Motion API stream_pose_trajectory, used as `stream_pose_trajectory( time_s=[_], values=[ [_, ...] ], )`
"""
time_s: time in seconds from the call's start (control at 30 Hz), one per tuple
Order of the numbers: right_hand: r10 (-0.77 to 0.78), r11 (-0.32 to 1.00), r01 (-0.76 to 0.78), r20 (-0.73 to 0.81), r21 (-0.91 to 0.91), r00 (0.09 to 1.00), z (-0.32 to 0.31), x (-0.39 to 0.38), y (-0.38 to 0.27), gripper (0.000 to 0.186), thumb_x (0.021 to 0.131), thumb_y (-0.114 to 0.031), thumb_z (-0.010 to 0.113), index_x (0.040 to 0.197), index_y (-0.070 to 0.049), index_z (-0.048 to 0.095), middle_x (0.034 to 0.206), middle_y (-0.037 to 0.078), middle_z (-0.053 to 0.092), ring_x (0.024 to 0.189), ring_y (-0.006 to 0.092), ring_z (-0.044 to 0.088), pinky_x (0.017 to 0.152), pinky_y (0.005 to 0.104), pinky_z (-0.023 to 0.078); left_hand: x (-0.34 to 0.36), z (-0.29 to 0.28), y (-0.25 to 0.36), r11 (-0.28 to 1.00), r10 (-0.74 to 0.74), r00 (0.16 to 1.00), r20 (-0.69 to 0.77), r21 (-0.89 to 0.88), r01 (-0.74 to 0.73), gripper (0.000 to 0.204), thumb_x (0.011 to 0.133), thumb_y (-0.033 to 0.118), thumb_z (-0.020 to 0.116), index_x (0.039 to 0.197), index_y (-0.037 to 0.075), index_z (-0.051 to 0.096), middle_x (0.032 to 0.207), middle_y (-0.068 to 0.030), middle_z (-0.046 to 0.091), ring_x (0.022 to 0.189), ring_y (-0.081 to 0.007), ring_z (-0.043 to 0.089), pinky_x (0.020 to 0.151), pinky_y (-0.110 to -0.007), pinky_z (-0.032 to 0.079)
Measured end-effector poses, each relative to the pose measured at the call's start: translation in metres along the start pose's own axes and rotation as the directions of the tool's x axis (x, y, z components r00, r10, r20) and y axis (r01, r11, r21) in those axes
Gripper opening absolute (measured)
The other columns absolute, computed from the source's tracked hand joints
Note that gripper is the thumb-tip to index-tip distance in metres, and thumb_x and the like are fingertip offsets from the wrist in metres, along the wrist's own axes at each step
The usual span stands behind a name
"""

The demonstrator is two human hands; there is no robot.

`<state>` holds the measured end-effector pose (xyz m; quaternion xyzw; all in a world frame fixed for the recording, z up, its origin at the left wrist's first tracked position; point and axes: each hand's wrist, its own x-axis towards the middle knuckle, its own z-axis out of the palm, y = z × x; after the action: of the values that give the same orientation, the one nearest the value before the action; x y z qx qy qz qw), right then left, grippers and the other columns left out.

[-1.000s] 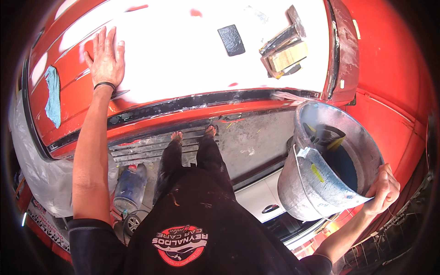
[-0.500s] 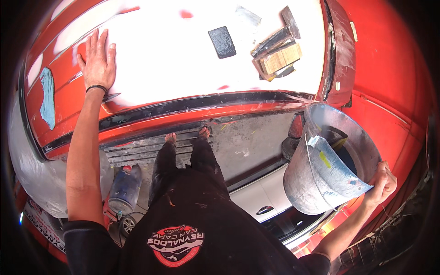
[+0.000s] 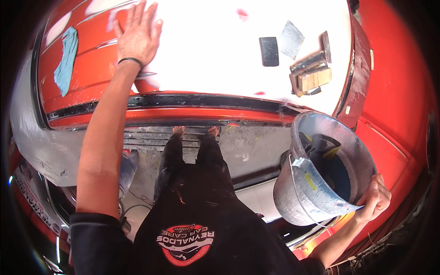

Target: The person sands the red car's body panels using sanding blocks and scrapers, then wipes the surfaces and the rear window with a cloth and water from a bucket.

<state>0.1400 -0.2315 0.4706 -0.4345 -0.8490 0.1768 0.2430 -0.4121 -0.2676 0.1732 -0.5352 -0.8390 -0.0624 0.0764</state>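
Left hand [image 3: 139, 42] at 11 o'clock: palm down on the curved red vehicle panel with a broad white coated area [image 3: 206, 55]; fingers extended, slightly fanned, thumb apart, gripping nothing. Thin black wristband [image 3: 130, 60] at the wrist.

Right hand [image 3: 374, 198] at 4 o'clock: fingers curled tightly over the near rim of the round grey bucket with blue stains and a thin wire handle [image 3: 306, 192]. Bucket lies between 3 and 4 o'clock, below the panel's edge in view, mouth facing up toward the camera. Inside, in shade: a dark object with a yellow edge [image 3: 324, 146]; its kind is uncertain.

On the panel: flat black rectangular pad [image 3: 269, 52] at 1 o'clock; thin grey four-sided sheet [image 3: 291, 40] just beside it, set cornerwise; pale wooden block [image 3: 314, 79] at 2 o'clock, among dark flat-bladed pieces [image 3: 308, 62]. Crumpled light-blue cloth [image 3: 67, 62] at 10 o'clock, left of the left hand.
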Motion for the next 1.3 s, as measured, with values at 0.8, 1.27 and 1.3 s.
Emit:
stream_pose_trajectory(
  time_s=[0.8, 1.27, 1.3],
  values=[
    [-0.246, 0.968, 0.233, 0.170, 0.091, 0.954, 0.096, 0.051, -0.194, 0.049, 0.086, -0.021, 0.059, 0.042, -0.013, 0.042, 0.043, 0.000, 0.034, 0.051, 0.0152, 0.029, 0.059, 0.0361, 0.026, 0.004, -0.005, -0.015, 0.999, -0.036, 0.999, 0.035, -0.019, 0.037, 0.047, 0.096, 0.024, 0.054, 0.136, 0.005, 0.069, 0.146, -0.0171, 0.062, 0.154, -0.0381, 0.036, 0.127, -0.069, 0.012],
    [-0.128, 0.989, 0.123, 0.070, 0.079, 0.989, 0.073, 0.023, -0.160, 0.048, 0.087, -0.015, 0.059, 0.042, -0.012, 0.044, 0.043, 0.000, 0.037, 0.051, 0.0150, 0.031, 0.058, 0.0349, 0.025, 0.000, 0.007, -0.013, 0.997, -0.066, 0.998, 0.011, 0.031, 0.065, 0.061, 0.108, 0.047, 0.043, 0.165, 0.028, 0.037, 0.176, -0.0047, 0.025, 0.164, -0.0268, 0.018, 0.129, -0.069, 0.007],
    [-0.110, 0.992, 0.106, 0.059, 0.068, 0.992, 0.068, 0.021, -0.150, 0.047, 0.086, -0.012, 0.059, 0.042, -0.011, 0.043, 0.044, 0.000, 0.037, 0.050, 0.0150, 0.031, 0.058, 0.0347, 0.025, 0.000, 0.008, -0.013, 0.998, -0.061, 0.998, 0.013, 0.028, 0.060, 0.061, 0.107, 0.046, 0.044, 0.165, 0.027, 0.038, 0.176, -0.0056, 0.025, 0.164, -0.0275, 0.018, 0.129, -0.069, 0.007]
  ],
)
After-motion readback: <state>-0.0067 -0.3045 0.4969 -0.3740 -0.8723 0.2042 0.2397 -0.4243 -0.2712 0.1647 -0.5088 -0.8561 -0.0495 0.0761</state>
